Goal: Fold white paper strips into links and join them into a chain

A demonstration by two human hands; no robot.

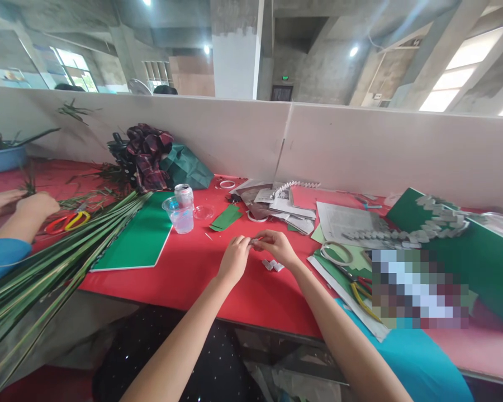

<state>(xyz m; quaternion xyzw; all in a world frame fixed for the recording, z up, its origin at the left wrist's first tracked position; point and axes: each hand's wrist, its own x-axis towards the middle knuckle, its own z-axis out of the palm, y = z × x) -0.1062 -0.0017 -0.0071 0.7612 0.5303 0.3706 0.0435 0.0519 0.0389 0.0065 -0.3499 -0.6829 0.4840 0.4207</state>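
two bare hands meet in the head view, to the right of the clear, flared plastic cup (181, 218) and nearer the person than it. the left hand (233, 259) has its fingers bunched together, their tips pinching a small, greyish, folded paper-like piece (252, 242); the right hand (275, 245) pinches it from the other side between thumb and fingers. so the piece sits right of the cup, mostly covered by fingertips, and i cannot tell how its folds lie. as i judge it, a hard pull from both sides could tear it, and a slack pinch could let a fold spring open.

also right of the cup, just below the right hand, pale folded paper pieces (273, 266) lie on the smooth red tabletop (193, 296); a dropped wrist could flatten or scatter them. well right of the cup, pliers with red and yellow handles (362, 293) lie near the right forearm, where an elbow swung outward could snag them.

left of the cup, long green leaf strips (79, 245) overlap a flat green board (138, 240); if a co-worker's hand (37, 207) dragged them, the board could nudge the cup over.
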